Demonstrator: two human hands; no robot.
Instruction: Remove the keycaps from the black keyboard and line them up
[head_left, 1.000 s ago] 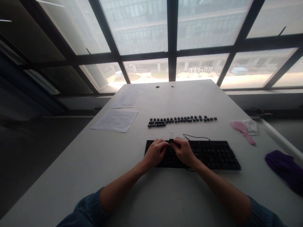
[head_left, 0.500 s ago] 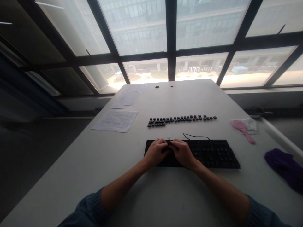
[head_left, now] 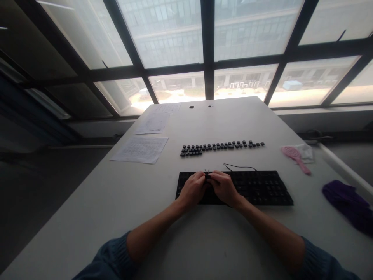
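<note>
A black computer keyboard (head_left: 259, 188) lies on the white table in front of me, and both hands are over its left half. My left hand (head_left: 194, 186) and my right hand (head_left: 223, 186) meet with bent, closed fingertips. Between them they pinch a small black tool with two thin silver wire prongs (head_left: 206, 171) pointing up and away, which looks like a wire keycap puller. My fingers cover most of it, and whether a keycap sits in it is hidden. Beyond the keyboard, loose black keycaps (head_left: 222, 146) stand in rows.
Printed sheets of paper (head_left: 141, 149) lie on the left. The keyboard's cable (head_left: 240, 167) curls behind it. At the right edge are a pink hairbrush (head_left: 295, 153), a white packet (head_left: 307, 153) and a purple cloth (head_left: 346, 202). Large windows (head_left: 247, 35) stand beyond the table.
The whole view has shifted slightly, everything sitting a little further left. Both hands keep their pinch on the small tool, with only slight finger movement.
</note>
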